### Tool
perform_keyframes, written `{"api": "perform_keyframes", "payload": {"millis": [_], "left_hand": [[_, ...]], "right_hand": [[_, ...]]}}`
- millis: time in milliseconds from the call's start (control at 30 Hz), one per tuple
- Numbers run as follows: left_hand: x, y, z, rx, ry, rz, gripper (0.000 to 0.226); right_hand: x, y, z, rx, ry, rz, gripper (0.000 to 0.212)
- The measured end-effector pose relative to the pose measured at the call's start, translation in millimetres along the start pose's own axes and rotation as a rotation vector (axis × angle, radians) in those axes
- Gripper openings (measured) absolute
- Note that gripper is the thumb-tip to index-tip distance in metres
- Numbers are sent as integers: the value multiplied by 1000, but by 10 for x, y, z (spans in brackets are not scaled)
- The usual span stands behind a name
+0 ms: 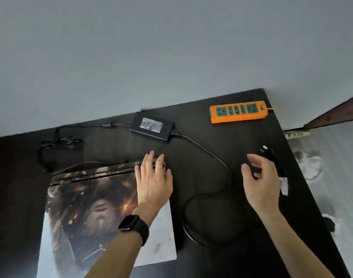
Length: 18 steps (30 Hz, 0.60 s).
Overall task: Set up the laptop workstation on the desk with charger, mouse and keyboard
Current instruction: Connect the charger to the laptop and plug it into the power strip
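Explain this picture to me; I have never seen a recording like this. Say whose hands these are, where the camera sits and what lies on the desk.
No machine here: a person's two bare hands, filmed by one wide-angle camera worn on their head, looking down. The left hand rests flat on the closed laptop. The right hand is at the charger's plug; blur hides whether it grips it. On the dark desk also lie the charger brick and an orange power strip.
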<state>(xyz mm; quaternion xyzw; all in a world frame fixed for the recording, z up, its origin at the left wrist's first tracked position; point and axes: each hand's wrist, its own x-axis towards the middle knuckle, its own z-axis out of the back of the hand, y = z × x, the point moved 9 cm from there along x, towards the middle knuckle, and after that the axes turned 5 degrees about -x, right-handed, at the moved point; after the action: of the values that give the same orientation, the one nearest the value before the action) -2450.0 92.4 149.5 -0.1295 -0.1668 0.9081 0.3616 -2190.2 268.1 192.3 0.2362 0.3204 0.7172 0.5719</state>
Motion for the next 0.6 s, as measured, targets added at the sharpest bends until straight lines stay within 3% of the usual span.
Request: {"api": "perform_keyframes", "payload": {"millis": [133, 200, 300, 433, 500, 600], "left_hand": [[-31, -1067, -267, -101, 15, -211, 46], [-35, -1492, -442, -205, 162, -173, 39], [27, -2043, -762, -353, 423, -33, 35], [31, -2488, -1149, -418, 741, 80, 43], [32, -2537, -1224, -444, 742, 105, 45], [107, -2466, -1185, -444, 602, 157, 42]], "right_hand": [[302, -694, 504, -269, -43, -182, 41], [385, -957, 513, -333, 69, -248, 45], [390, -1184, 389, -206, 291, -317, 33], [297, -1077, 350, -24, 281, -226, 20], [210, -1005, 293, -17, 296, -188, 16], [167, -841, 212, -53, 294, -81, 19]]}}
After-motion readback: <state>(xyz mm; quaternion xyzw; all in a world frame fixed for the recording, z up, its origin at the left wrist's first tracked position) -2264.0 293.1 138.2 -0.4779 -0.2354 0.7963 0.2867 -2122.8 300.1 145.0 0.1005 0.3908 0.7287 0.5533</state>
